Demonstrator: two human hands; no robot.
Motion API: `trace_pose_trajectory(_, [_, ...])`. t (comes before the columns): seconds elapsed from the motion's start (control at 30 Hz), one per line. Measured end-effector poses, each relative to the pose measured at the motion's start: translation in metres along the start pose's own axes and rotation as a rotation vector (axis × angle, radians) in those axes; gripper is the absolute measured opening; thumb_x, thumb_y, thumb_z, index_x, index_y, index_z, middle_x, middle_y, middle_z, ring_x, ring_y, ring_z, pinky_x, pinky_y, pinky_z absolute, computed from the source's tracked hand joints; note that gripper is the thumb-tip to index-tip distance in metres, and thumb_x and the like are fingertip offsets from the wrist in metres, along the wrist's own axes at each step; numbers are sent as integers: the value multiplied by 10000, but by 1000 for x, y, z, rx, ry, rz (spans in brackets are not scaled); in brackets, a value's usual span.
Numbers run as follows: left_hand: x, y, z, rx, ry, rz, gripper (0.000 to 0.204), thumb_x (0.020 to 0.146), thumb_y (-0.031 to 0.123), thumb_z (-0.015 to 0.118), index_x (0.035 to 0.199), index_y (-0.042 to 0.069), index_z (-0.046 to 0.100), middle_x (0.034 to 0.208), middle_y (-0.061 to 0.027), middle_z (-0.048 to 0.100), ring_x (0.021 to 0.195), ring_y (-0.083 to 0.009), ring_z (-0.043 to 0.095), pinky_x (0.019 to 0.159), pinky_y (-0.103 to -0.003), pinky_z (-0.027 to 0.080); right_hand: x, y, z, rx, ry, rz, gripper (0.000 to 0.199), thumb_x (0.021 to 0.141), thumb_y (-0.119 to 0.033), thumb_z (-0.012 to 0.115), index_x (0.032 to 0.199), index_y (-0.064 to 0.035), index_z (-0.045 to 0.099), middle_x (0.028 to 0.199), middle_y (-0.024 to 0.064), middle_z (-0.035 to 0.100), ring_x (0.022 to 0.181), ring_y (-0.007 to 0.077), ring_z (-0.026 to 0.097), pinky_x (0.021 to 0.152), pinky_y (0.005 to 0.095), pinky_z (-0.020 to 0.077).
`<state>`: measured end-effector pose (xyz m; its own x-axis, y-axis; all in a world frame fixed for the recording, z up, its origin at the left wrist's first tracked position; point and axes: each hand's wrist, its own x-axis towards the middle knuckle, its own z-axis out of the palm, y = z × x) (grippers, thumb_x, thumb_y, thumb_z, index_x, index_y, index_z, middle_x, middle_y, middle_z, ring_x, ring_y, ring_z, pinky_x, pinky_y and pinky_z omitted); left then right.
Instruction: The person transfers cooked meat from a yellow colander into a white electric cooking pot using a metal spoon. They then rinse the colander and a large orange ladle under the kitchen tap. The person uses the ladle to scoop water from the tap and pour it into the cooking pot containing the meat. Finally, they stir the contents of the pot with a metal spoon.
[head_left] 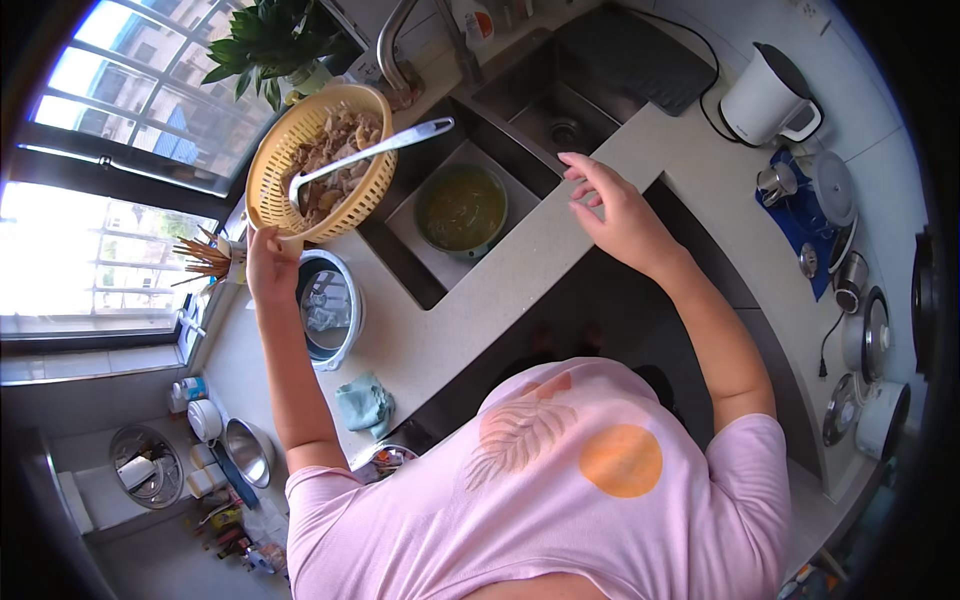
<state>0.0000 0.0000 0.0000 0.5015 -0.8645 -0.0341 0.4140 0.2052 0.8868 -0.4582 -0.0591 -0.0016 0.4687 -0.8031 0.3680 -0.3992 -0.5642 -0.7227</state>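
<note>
My left hand (271,264) grips the near rim of a yellow plastic colander (368,202), which is tilted above the counter left of the sink. Inside the colander are brownish pieces that look like cooked meat (345,128). A long-handled spoon or ladle (372,151) lies across them, its pale handle jutting out over the rim to the right. My right hand (612,208) hovers near the sink's front edge, fingers loosely spread and holding nothing. Between the hands, a round pot (465,254) of cloudy yellow-green liquid (460,207) stands in the left sink basin.
Beside my left forearm stand a basin (352,335) containing a clear plastic bag and a crumpled green cloth (366,404). A faucet (388,45) rises behind the sink, near a leafy plant (262,50). On the right counter are a white kettle (768,98) and a blue mat (800,225) with metalware.
</note>
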Motion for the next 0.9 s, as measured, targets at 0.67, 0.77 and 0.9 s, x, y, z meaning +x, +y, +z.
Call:
trace_pose_trajectory(0.67, [-34,24,10,-18,73,10,382,791,-6,421,1166,56,456,1060,-94,550,958,-199,556,826,-311,470,13,-34,231,935,-819,857,595,819,-129,588,1307,12,279,1082,149,520,818,203,611,733,299,527])
trace_pose_trajectory(0.77, [-39,32,11,-32,-50,65,431,790,-12,409,1215,58,430,1075,-90,547,958,-189,555,820,-304,471,46,-51,299,1023,-858,986,866,809,-124,605,1409,-100,-19,1320,195,338,980,287,562,820,355,496])
trace_pose_trajectory(0.9, [-51,47,0,-67,-33,104,469,781,-28,403,1242,54,400,1127,-97,524,1016,-195,531,877,-327,448,59,-58,388,1065,-726,945,828,778,-85,592,1389,-252,56,1281,153,387,1001,324,543,755,466,512])
